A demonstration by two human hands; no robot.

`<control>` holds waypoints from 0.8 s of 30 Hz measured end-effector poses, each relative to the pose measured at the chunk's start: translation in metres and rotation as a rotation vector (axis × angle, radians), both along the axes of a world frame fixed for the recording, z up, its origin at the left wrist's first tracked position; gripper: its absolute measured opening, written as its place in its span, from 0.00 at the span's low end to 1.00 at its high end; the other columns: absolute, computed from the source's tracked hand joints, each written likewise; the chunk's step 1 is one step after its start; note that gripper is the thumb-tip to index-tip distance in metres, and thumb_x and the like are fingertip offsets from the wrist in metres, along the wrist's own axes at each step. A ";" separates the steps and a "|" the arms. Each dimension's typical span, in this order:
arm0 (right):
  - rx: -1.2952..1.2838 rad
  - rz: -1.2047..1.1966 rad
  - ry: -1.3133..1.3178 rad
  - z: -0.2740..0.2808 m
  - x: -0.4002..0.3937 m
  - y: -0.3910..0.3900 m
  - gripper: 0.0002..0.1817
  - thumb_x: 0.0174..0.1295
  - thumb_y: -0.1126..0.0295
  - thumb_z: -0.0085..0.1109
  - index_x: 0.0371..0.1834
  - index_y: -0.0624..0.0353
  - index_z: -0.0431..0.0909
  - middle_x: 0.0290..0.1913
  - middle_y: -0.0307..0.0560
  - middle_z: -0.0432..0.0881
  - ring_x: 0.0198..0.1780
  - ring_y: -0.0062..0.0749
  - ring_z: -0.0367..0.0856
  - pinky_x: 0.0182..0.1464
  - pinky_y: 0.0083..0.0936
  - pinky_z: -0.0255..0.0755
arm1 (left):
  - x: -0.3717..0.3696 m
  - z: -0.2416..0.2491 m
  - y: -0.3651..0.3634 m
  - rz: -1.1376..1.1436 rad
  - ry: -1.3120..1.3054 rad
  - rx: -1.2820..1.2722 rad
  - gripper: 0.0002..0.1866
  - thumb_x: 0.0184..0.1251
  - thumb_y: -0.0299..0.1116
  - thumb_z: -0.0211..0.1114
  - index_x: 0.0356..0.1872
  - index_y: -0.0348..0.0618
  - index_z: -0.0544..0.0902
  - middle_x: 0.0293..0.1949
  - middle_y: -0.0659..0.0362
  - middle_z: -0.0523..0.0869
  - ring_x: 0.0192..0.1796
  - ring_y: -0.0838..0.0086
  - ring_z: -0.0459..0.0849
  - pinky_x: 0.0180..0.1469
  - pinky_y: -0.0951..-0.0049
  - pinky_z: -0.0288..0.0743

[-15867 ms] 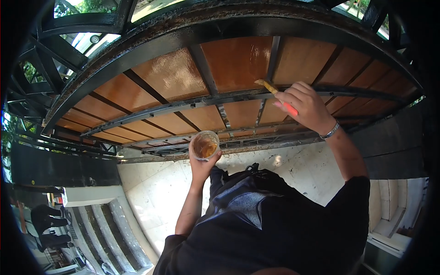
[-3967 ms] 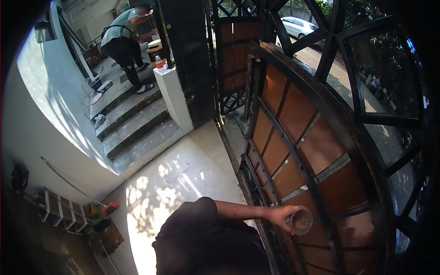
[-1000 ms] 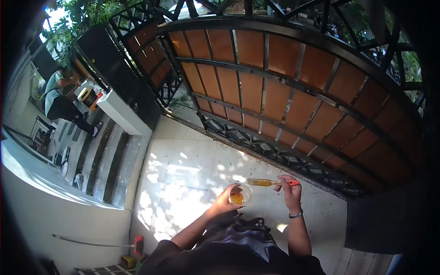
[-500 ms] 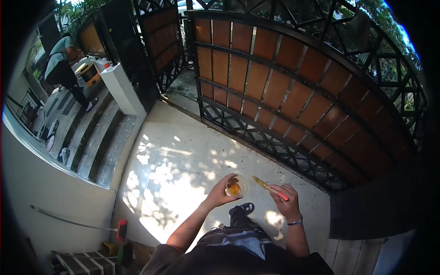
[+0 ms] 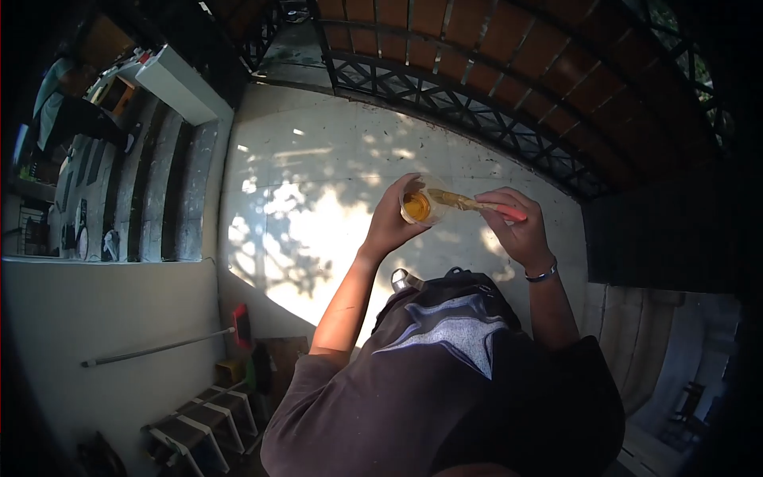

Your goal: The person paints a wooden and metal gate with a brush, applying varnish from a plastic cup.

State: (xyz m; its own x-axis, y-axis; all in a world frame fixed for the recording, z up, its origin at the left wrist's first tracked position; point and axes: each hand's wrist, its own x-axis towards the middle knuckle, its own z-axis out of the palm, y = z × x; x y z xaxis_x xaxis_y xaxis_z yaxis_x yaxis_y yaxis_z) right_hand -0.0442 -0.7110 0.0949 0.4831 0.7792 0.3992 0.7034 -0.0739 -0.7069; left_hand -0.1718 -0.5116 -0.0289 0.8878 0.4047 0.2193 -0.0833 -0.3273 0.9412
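My left hand [image 5: 391, 221] is wrapped around a clear plastic cup [image 5: 430, 188], tilted so that its mouth faces me. A little amber liquid [image 5: 416, 208] lies at the bottom of the cup. In my right hand [image 5: 520, 230] is a paintbrush [image 5: 463, 202] with a red handle, gripped between thumb and fingers. Its brownish, coated bristle end points left and overlaps the cup's rim in this view. Both hands are raised in front of my chest, over the pale floor.
A slatted wood and black metal gate [image 5: 477, 48] stands ahead. At far left, a person [image 5: 60, 107] bends near steps [image 5: 151, 175] behind a low wall. A long-handled tool with a red head [image 5: 241, 325] leans at lower left, near a striped step stool [image 5: 199, 421].
My view has tipped downward. The paintbrush has come left from beside the cup, and its bristle end now overlaps the cup's rim. Both hands keep their holds.
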 end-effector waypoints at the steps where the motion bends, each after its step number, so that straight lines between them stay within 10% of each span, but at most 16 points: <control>1: -0.023 -0.006 0.002 0.000 -0.004 -0.002 0.09 0.62 0.73 0.67 0.43 0.62 0.85 0.38 0.48 0.86 0.37 0.36 0.86 0.39 0.26 0.78 | -0.002 -0.004 0.000 -0.020 0.005 -0.006 0.47 0.47 0.33 0.84 0.68 0.39 0.66 0.61 0.53 0.79 0.64 0.65 0.79 0.64 0.65 0.75; 24: -0.134 0.085 -0.468 -0.028 -0.016 -0.008 0.14 0.56 0.66 0.73 0.43 0.57 0.84 0.37 0.43 0.84 0.38 0.37 0.82 0.44 0.32 0.75 | 0.002 0.013 -0.019 -0.082 0.070 0.354 0.43 0.46 0.36 0.79 0.67 0.45 0.69 0.56 0.49 0.81 0.59 0.52 0.79 0.57 0.57 0.77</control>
